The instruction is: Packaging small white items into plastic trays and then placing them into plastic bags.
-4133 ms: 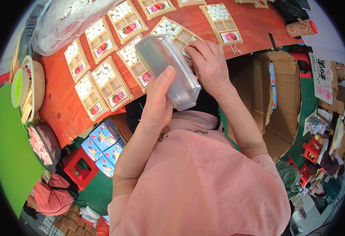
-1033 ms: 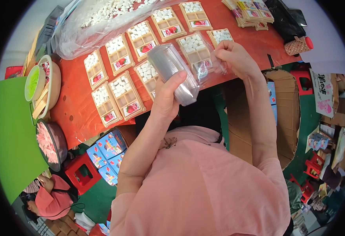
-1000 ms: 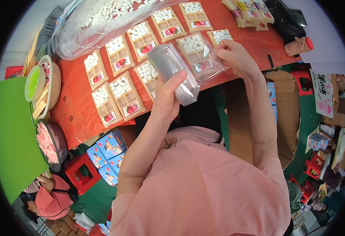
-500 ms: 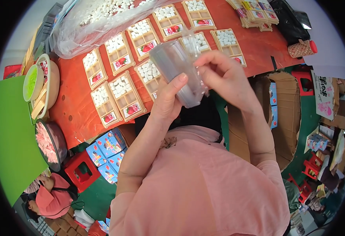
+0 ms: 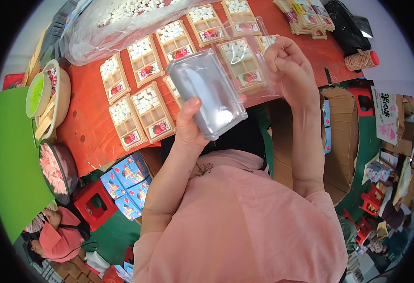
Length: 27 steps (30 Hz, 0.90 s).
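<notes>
In my left hand (image 5: 190, 125) is a stack of clear plastic covers (image 5: 207, 89), tilted, the thumb across its near side and the fingers hidden beneath. My right hand (image 5: 287, 63) has its fingers closed at the edge of a single clear plastic cover (image 5: 263, 75), apart from the stack. Through this cover a beige tray (image 5: 240, 63) shows on the table. Several such trays, among them a near one (image 5: 152, 113) and a left one (image 5: 114, 78), lie in rows, with small white pieces at one end and a strawberry-printed packet at the other.
A clear bag (image 5: 89, 45) of white pieces lies at the back of the red table (image 5: 86, 127). Filled packs (image 5: 306, 19) and a black bag (image 5: 346, 28) are at the far right. Left are a cream basin (image 5: 64, 94) and a bowl of pink pieces (image 5: 58, 172). An opened carton (image 5: 339, 155) stands on the right.
My right hand has moved right and slightly up, drawing one clear cover away from the stack. My left hand has turned the stack so its broad face shows more.
</notes>
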Motion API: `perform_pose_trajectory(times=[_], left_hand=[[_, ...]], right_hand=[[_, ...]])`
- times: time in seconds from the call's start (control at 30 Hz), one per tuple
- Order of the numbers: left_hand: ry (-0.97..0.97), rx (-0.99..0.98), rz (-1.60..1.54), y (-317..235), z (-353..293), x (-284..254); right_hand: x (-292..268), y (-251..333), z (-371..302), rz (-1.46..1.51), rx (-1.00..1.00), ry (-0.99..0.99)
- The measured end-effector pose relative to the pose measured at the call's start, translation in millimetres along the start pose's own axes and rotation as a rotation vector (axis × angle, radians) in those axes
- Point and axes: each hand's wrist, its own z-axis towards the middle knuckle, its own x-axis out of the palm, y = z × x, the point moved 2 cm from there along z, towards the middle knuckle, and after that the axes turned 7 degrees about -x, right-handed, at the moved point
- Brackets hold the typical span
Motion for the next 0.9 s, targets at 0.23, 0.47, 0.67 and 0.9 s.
perform_pose_trajectory(times=[0.23,0.47,0.67,0.9], left_hand=[[-0.053,0.031,0.015,-12.6,-1.5,-3.6],[-0.093,-0.011,0.038,-4.1,-0.7,-4.4],[-0.132,-0.073,0.076,4.4,2.1,5.4],[-0.161,-0.212,0.015,22.4,-2.4,0.5]], right_hand=[[-39.0,-41.9,4.8,-0.300,0.306,-0.177],[-39.4,-37.8,6.1,-0.617,0.381,-0.168],[-34.4,-34.4,-0.5,-1.015,0.279,-0.102],[3.1,-19.3,-7.6,-1.726,0.196,0.106]])
